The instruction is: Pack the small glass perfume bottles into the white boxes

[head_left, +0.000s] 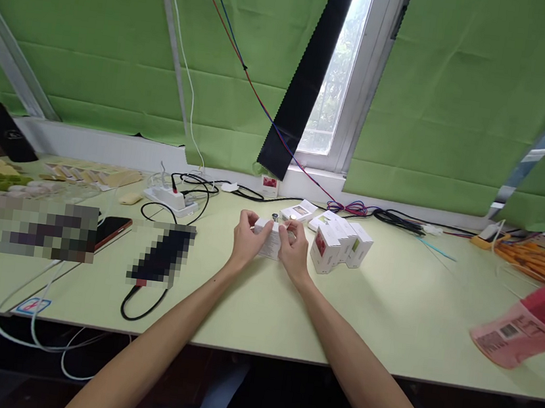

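Between both hands a small white cardboard box (270, 246) with fine print on its side stands on the pale table. My left hand (249, 239) grips its left side, thumb near the top edge. From the right, my right hand (295, 249) pinches it near its upper right edge. A small shiny metallic item (275, 217) shows just behind the box top; its kind is too small to make out. Close by on the right stand several similar white boxes (325, 250), one with a red picture. Behind my right hand lies another white box (300, 211) with a raised flap.
A pink bottle (518, 327) lies tilted at the right. Two phones with cables lie left, one a pixelated dark phone (164, 255). A white power strip (170, 199) and black cables run along the back. Orange sticks (527, 255) are piled far right.
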`<state>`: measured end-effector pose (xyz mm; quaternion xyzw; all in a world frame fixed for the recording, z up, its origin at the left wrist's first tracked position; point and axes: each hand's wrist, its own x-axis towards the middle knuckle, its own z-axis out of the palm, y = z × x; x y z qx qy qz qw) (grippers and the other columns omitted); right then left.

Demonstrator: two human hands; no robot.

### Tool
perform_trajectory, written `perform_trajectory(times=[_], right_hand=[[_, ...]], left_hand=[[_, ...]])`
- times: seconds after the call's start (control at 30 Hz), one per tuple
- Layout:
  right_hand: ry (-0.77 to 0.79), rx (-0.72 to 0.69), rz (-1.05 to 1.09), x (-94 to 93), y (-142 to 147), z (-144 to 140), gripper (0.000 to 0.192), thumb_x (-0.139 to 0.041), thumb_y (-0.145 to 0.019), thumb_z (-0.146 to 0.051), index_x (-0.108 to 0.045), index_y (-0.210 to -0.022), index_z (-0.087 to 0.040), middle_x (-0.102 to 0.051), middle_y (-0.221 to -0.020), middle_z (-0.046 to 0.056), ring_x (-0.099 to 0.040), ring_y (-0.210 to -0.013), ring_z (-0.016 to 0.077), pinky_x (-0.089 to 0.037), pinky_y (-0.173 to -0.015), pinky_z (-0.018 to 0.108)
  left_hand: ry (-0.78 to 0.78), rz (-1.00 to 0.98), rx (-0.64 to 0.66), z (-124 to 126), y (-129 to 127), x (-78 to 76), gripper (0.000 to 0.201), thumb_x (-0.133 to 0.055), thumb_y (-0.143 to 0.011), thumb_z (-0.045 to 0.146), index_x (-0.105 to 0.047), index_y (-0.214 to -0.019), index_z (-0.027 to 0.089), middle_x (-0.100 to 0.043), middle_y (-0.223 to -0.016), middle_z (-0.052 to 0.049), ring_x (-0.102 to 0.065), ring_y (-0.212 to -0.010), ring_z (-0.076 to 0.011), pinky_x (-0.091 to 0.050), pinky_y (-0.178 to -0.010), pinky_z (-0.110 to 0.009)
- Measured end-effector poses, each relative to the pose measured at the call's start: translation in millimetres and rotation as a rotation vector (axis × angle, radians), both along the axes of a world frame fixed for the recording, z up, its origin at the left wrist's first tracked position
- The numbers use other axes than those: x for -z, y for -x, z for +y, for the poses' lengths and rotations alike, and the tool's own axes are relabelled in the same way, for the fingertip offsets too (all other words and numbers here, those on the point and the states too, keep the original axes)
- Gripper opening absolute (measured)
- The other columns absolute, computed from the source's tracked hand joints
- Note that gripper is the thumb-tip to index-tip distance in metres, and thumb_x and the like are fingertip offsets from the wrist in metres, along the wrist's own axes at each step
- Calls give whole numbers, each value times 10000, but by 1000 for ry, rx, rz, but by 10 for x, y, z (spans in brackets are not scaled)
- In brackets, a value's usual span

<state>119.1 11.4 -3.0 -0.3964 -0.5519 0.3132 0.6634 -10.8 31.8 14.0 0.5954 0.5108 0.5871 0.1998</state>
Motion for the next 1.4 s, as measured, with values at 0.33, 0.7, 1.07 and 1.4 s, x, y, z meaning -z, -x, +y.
perform_trajectory(times=[0.33, 0.7, 1.07, 1.4], right_hand=[[3, 20, -12, 16, 62, -36, 363, -636, -898, -536, -523, -1053, -228, -637, -951, 27, -465, -448, 74, -374, -389, 235], [-22, 99, -80, 18, 73, -39, 355, -576, -937, -532, -512, -1081, -213, -628, -1002, 54, -497, -516, 86, -401, -466, 241], [-11, 84, -48, 41, 56, -15, 394, -533, -963, -584, -502, -1118, -223, -676, -1011, 62, -493, -506, 90, -373, -457, 235], [-43, 59, -79, 66, 53, -4, 363, -518, -981, -553, -520, -1127, -221, -647, -912, 33, -474, -508, 96, -363, -473, 235]], left_hand=[[4, -125, -28, -29, -40, -28, 317, -728, -767, 456, -612, -919, 203, -691, -939, -61, -655, -896, -206, -570, -837, -360], [-26, -282, 55, -58, -71, -11, 332, -730, -767, 399, -712, -994, 158, -756, -1048, -112, -719, -995, -239, -587, -951, -401], [43, -406, 255, 24, 4, -17, 385, -720, -714, 360, -772, -1040, 163, -768, -1167, -133, -702, -1101, -288, -562, -930, -409], [63, -481, 258, 80, 29, 17, 420, -815, -672, 456, -762, -971, 166, -761, -1165, -134, -700, -1043, -252, -544, -885, -356]])
